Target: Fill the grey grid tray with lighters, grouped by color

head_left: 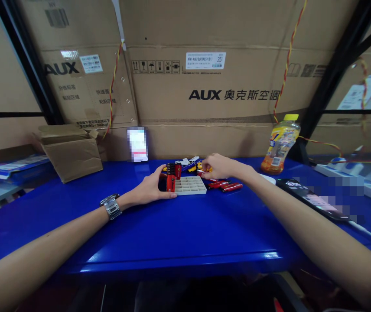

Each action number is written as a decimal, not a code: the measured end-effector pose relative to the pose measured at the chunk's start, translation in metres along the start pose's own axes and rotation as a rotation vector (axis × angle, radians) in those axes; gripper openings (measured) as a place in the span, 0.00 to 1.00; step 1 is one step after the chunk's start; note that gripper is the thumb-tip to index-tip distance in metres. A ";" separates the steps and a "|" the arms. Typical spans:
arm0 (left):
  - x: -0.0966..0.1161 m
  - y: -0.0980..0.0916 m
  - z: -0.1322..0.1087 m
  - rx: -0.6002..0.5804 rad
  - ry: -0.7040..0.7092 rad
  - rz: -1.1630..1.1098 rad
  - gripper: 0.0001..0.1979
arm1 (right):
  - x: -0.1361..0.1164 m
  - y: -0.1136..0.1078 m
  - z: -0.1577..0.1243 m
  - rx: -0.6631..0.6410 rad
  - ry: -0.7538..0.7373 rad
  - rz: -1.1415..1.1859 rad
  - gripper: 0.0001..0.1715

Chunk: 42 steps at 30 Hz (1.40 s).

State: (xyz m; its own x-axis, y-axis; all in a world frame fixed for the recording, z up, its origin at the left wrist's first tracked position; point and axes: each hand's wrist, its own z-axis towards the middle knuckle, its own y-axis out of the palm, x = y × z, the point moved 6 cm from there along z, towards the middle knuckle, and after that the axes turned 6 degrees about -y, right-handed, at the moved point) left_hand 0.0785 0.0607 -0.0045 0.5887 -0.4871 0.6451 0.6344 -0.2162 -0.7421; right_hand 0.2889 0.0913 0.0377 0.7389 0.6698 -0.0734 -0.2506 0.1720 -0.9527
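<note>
A pale compartment tray (190, 191) lies on the blue table (172, 234). Its left end is gripped by my left hand (151, 187), thumb along the front corner and fingers behind. Several upright red pieces with black tops (170, 183), shaped like lighters, fill the tray's left side, while the compartments to the right show bare. Just beyond the tray's back right corner, my right hand (219, 166) reaches into a pile with its fingers bent together; what they hold is hidden. Blue, white and yellow pieces (190, 164) lie in that pile. Loose red pieces (232, 187) rest beneath my right wrist.
An opened cardboard box (71, 158) sits at the left, with a lit screen (138, 144) leaning behind. To the right stand a drink bottle (279, 147) and a phone (312, 199) with a white cable. Large cartons (237, 121) wall off the back.
</note>
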 end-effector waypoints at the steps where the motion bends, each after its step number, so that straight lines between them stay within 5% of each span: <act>1: -0.001 0.000 0.000 0.002 0.001 0.007 0.47 | 0.000 0.004 0.001 -0.011 0.016 -0.010 0.09; 10: -0.002 0.000 0.001 0.000 -0.003 0.015 0.48 | 0.003 0.011 0.002 0.014 0.125 -0.032 0.17; 18: 0.000 -0.001 -0.001 0.018 0.010 0.074 0.46 | -0.008 -0.008 0.001 0.312 0.003 0.337 0.09; 22: 0.000 -0.001 0.000 0.014 0.004 0.095 0.47 | -0.017 -0.001 0.003 0.333 -0.005 0.711 0.06; 26: 0.000 -0.001 0.000 0.018 0.005 0.100 0.47 | -0.020 0.004 0.007 0.385 0.041 0.698 0.05; 35: 0.000 -0.001 -0.001 0.014 0.007 0.112 0.46 | -0.027 0.015 0.008 0.381 0.166 0.899 0.11; 42: 0.004 -0.001 -0.001 0.018 0.004 0.154 0.46 | -0.030 0.016 0.007 0.379 0.212 0.963 0.31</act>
State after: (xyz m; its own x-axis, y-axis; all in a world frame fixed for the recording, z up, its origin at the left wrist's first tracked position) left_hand 0.0803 0.0578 -0.0014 0.6777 -0.5166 0.5232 0.5455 -0.1239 -0.8289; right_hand 0.2579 0.0789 0.0271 0.2089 0.5100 -0.8345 -0.9412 -0.1267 -0.3130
